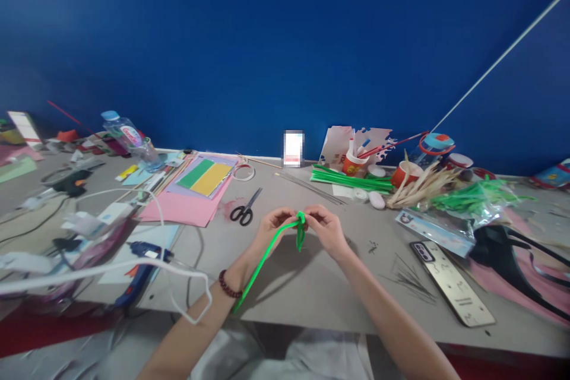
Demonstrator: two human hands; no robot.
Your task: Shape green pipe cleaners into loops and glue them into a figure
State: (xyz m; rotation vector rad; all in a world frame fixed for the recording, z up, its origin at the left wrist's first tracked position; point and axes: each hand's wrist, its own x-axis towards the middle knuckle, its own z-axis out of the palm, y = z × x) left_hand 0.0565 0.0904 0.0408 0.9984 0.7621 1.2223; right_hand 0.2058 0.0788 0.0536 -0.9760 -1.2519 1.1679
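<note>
A bright green pipe cleaner (267,252) runs from my left wrist up to a folded loop between both hands, held a little above the grey table (312,291). My left hand (272,227) pinches it from the left, fingers closed. My right hand (326,227) pinches the looped end from the right, fingers closed too. A dark bead bracelet (228,286) sits on my left wrist.
Black-handled scissors (246,209) lie just beyond my left hand. A blue glue gun (141,261) and white cable lie at the left. Pink and coloured paper (196,190), a bundle of green pipe cleaners (347,178), a cup of pens (355,161) and a phone (452,282) surround the work spot.
</note>
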